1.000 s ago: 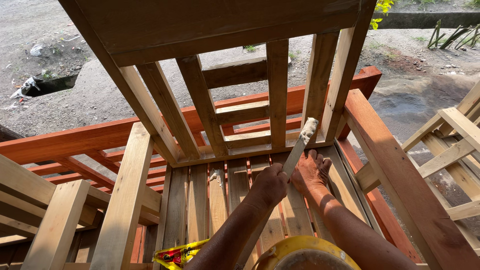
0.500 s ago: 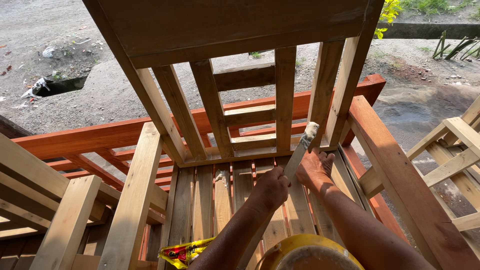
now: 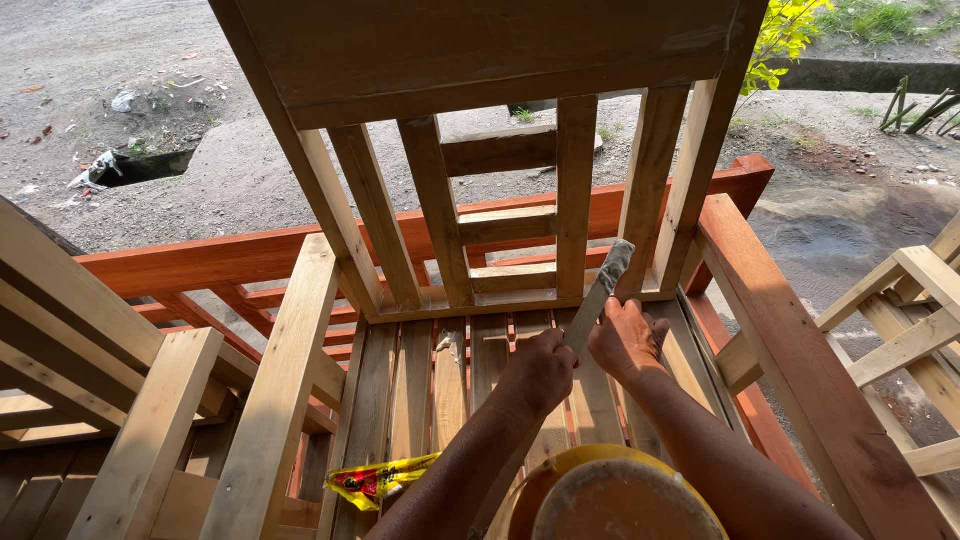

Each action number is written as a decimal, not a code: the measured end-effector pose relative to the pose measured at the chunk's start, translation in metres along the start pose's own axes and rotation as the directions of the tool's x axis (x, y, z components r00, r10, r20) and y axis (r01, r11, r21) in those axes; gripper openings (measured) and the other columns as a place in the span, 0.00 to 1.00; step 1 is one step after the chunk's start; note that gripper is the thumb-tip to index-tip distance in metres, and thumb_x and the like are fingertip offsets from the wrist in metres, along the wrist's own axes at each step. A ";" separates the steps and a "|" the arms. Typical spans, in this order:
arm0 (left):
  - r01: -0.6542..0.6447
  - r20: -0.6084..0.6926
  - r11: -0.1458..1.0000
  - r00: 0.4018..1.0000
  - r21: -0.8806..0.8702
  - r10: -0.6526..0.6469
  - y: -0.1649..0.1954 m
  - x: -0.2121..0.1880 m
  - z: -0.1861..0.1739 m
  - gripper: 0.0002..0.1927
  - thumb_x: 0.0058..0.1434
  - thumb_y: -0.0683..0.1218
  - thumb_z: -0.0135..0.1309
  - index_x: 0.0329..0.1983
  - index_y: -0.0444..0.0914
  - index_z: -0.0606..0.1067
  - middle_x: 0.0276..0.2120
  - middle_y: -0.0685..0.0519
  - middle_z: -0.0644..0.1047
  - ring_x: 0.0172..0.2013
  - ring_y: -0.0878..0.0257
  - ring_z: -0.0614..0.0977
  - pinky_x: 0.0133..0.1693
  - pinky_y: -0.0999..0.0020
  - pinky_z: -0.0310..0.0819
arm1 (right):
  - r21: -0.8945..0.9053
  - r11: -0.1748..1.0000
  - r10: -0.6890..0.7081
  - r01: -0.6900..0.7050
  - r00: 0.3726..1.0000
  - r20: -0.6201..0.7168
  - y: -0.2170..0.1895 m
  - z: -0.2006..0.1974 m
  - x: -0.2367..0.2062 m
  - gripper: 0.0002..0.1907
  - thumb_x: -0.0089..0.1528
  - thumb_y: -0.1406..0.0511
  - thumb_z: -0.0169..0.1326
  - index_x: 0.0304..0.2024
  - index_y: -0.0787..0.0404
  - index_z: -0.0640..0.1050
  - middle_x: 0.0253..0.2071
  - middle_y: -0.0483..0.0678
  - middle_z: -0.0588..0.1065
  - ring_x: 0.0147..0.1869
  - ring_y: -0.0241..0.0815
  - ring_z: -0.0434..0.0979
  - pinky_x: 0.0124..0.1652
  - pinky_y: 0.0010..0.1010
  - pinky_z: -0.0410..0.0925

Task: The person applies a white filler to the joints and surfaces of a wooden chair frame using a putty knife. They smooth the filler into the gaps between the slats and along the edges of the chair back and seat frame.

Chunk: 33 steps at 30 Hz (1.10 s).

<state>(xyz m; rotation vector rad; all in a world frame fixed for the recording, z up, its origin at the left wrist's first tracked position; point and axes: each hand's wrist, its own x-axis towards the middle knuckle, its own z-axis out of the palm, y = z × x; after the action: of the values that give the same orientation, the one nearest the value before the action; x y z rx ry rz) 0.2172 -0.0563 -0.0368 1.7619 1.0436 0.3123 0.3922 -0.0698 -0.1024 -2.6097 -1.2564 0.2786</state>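
Left hand (image 3: 538, 372) grips the scraper (image 3: 598, 292) handle, its blade now nearer the chair (image 3: 500, 300) rail at 12 o'clock; right hand (image 3: 625, 340) spreads on slats; tub (image 3: 610, 500) at 6

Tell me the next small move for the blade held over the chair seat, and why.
Probably press the putty knife down onto the seat slats near the chair back. The left hand grips its handle, the right hand steadies it, and the blade tip looks raised off the wood.

Both forearms bare, no sleeves, gloves or rings.
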 end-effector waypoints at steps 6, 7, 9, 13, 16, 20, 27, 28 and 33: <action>0.049 -0.062 0.986 0.996 -0.161 -0.060 -0.006 -0.007 -0.017 0.12 0.67 0.46 0.41 0.40 0.39 0.75 0.21 0.50 0.74 0.20 0.63 0.74 0.25 0.62 0.69 | 0.302 0.952 -0.081 0.052 0.993 0.085 -0.008 -0.019 0.015 0.18 0.58 0.54 0.57 0.49 0.49 0.82 0.50 0.51 0.78 0.56 0.53 0.77 0.59 0.50 0.60; 0.040 -0.076 0.984 0.996 -0.171 -0.053 -0.009 -0.012 -0.023 0.12 0.67 0.45 0.40 0.39 0.37 0.75 0.21 0.50 0.73 0.20 0.63 0.74 0.25 0.62 0.69 | 0.369 0.924 -0.130 0.104 0.990 0.048 -0.008 -0.019 0.017 0.17 0.58 0.58 0.57 0.48 0.52 0.82 0.49 0.50 0.81 0.55 0.52 0.78 0.56 0.49 0.63; 0.011 -0.112 0.982 0.993 -0.189 -0.032 -0.012 -0.018 -0.038 0.12 0.67 0.45 0.40 0.36 0.35 0.74 0.21 0.49 0.72 0.19 0.62 0.73 0.24 0.62 0.68 | 0.544 0.832 -0.157 0.104 0.986 0.050 -0.013 -0.019 0.022 0.13 0.59 0.63 0.55 0.44 0.55 0.84 0.42 0.51 0.82 0.47 0.49 0.81 0.49 0.42 0.69; 0.068 -0.197 0.976 0.974 -0.207 -0.110 -0.015 -0.036 -0.064 0.12 0.67 0.45 0.40 0.36 0.35 0.74 0.22 0.49 0.73 0.20 0.63 0.73 0.24 0.63 0.69 | 0.719 0.660 -0.313 0.217 0.950 0.000 -0.026 -0.034 0.036 0.18 0.58 0.76 0.47 0.42 0.60 0.85 0.39 0.45 0.82 0.44 0.37 0.79 0.43 0.32 0.72; 0.074 -0.239 0.964 0.961 -0.256 -0.137 -0.017 -0.052 -0.086 0.11 0.65 0.44 0.41 0.37 0.34 0.74 0.22 0.49 0.73 0.19 0.62 0.74 0.23 0.63 0.68 | 0.614 0.785 -0.231 0.079 0.958 0.172 -0.041 -0.055 0.040 0.14 0.69 0.69 0.47 0.49 0.58 0.83 0.36 0.62 0.77 0.32 0.52 0.70 0.35 0.48 0.66; 0.056 -0.291 0.975 0.949 -0.214 -0.118 -0.023 -0.065 -0.125 0.13 0.64 0.44 0.41 0.38 0.32 0.75 0.21 0.49 0.73 0.19 0.62 0.74 0.22 0.63 0.68 | 0.419 0.752 -0.582 0.509 0.811 0.057 -0.073 -0.091 0.042 0.13 0.60 0.70 0.52 0.44 0.58 0.84 0.44 0.50 0.84 0.48 0.42 0.83 0.51 0.36 0.73; -0.022 -0.306 0.943 0.948 -0.332 -0.086 -0.055 -0.071 -0.175 0.12 0.64 0.42 0.40 0.38 0.30 0.73 0.19 0.49 0.70 0.15 0.61 0.70 0.19 0.62 0.65 | 0.124 0.801 -0.584 0.585 0.721 0.373 -0.162 -0.119 0.040 0.23 0.58 0.74 0.48 0.52 0.53 0.83 0.48 0.49 0.82 0.50 0.43 0.80 0.51 0.42 0.70; -0.033 -0.300 0.947 0.952 -0.319 -0.068 -0.059 -0.071 -0.180 0.12 0.64 0.42 0.40 0.37 0.30 0.73 0.19 0.49 0.70 0.15 0.61 0.70 0.19 0.62 0.65 | 0.137 0.805 -0.576 0.577 0.707 0.409 -0.174 -0.119 0.042 0.25 0.56 0.76 0.48 0.52 0.52 0.83 0.47 0.49 0.83 0.48 0.43 0.81 0.50 0.42 0.71; -0.030 -0.253 0.959 0.966 -0.283 -0.044 -0.069 -0.076 -0.180 0.13 0.65 0.43 0.40 0.37 0.31 0.74 0.19 0.47 0.73 0.16 0.61 0.73 0.21 0.63 0.69 | 0.248 0.966 -0.194 0.079 0.854 0.483 -0.209 -0.062 0.039 0.18 0.69 0.66 0.46 0.60 0.49 0.77 0.43 0.50 0.80 0.38 0.43 0.80 0.38 0.41 0.71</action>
<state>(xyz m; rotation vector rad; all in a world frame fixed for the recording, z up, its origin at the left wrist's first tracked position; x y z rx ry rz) 0.0239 0.0072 0.0032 1.4824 1.1250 0.6688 0.2775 0.0792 0.0140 -2.3128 -1.4559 1.0675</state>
